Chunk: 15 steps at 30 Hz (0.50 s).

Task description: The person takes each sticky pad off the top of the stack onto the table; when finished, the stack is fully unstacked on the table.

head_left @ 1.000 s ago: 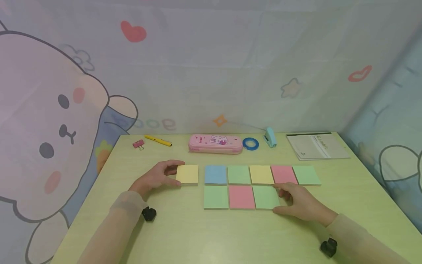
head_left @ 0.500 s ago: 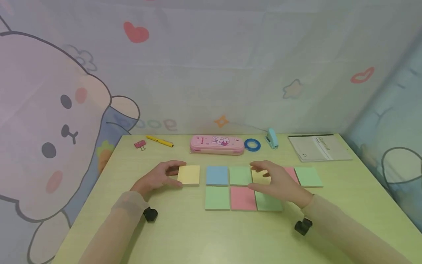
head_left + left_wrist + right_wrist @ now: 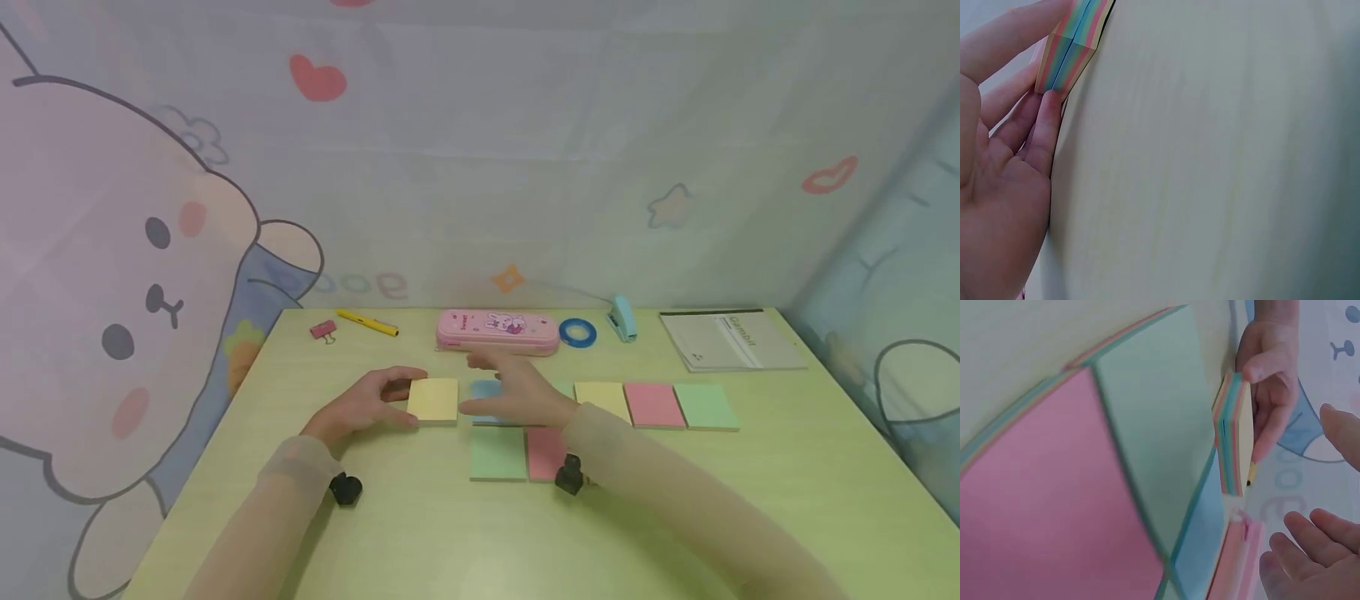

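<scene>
In the head view, a person's left hand [image 3: 358, 406] pinches a yellow-topped sticky-note pad [image 3: 432, 402] by its left side, thumb at the near corner and fingers at the far one. The right hand [image 3: 521, 392] hovers over the back row of pads, thumb and fingers spread well apart and holding nothing, their tips just beside the pinched pad. That row shows a blue pad [image 3: 487, 388] partly covered by this hand, then a yellow pad [image 3: 603, 398], a pink pad [image 3: 654, 406] and a mint-green pad [image 3: 707, 407]; in front lie a green pad [image 3: 498, 454] and a rose pad [image 3: 546, 454], the latter partly behind the sleeve. Along the far edge of the table [image 3: 420, 533] sit a binder clip [image 3: 324, 329], a yellow pen [image 3: 367, 322], a pencil case [image 3: 498, 332], a tape roll [image 3: 577, 332], a stapler [image 3: 622, 319] and a Gambit notebook [image 3: 731, 342]. In the left wrist view, the left hand's fingers grip the pad's end, its striped edges showing; whether it touches the table cannot be told. In the right wrist view, the right hand's separated fingers stand apart from the pad, which the left hand holds beyond the rows.
</scene>
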Tool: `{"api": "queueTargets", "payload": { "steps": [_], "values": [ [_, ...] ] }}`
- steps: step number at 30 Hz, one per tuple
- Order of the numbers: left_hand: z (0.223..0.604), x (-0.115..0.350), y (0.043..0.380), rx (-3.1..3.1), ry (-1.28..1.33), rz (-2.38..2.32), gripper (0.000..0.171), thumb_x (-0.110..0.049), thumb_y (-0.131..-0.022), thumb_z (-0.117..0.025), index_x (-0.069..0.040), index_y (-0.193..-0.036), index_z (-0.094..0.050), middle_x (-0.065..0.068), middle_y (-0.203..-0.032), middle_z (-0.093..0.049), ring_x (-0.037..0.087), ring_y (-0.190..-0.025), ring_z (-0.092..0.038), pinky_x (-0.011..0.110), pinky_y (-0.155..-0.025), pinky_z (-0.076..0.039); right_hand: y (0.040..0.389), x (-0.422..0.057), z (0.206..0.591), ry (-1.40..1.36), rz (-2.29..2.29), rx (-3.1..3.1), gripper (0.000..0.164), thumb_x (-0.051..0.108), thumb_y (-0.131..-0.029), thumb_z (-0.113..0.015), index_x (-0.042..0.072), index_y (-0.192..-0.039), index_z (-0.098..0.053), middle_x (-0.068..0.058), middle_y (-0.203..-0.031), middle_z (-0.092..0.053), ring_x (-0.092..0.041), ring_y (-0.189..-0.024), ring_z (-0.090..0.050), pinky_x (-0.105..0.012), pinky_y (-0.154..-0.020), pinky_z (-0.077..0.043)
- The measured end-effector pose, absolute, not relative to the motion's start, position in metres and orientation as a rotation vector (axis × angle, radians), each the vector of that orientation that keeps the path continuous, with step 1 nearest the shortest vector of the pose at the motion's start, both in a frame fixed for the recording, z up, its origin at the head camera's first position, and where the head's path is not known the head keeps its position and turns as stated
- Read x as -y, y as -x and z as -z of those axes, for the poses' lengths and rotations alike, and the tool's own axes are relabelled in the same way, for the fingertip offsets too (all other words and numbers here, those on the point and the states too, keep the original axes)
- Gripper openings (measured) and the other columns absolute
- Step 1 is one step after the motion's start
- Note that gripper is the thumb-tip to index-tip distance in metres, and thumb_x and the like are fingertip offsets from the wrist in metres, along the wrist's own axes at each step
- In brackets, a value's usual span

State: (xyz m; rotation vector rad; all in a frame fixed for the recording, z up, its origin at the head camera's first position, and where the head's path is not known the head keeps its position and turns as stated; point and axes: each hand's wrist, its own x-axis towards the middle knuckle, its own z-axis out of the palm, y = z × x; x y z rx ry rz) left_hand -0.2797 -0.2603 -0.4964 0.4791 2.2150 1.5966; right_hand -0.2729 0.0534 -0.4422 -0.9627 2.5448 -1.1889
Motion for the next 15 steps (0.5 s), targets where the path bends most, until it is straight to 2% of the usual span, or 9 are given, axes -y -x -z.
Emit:
{"api": "queueTargets", "payload": {
  "steps": [4,8,15],
  "values": [
    [0.498,0.26,0.281,-2.211,-0.476,-1.595,0.081,-0.004,-0.082,-0.089,-0.002,-0.153,-0.049,0.02,-0.157,-0.049,0.041,-0.144,-0.049,0.034,-0.105,-0.053,0.276,-0.031,0.446,0.925,1.108,-2.566,0.083,0.044,-0.088,-0.085,0.006,-0.153,-0.05,-0.009,-0.153,-0.057,-0.026,-0.143,-0.051,-0.046,-0.119,-0.041],
    [0.496,0.259,0.28,-2.225,-0.493,-1.583,0.081,-0.003,-0.083,-0.088,-0.001,-0.153,-0.048,0.019,-0.156,-0.05,0.041,-0.143,-0.05,0.038,-0.11,-0.05,0.278,-0.014,0.45,0.885,1.072,-2.581,0.084,0.04,-0.086,-0.088,0.003,-0.151,-0.051,-0.01,-0.15,-0.059,-0.029,-0.14,-0.053,-0.047,-0.119,-0.041],
    [0.494,0.259,0.278,-2.229,-0.522,-1.573,0.081,-0.004,-0.084,-0.087,0.002,-0.154,-0.046,0.021,-0.157,-0.047,0.042,-0.144,-0.048,0.044,-0.114,-0.046,0.281,0.0,0.453,0.806,1.042,-2.607,0.087,0.035,-0.082,-0.092,0.004,-0.151,-0.049,-0.011,-0.148,-0.061,-0.03,-0.14,-0.052,-0.047,-0.119,-0.04]
  ]
}}
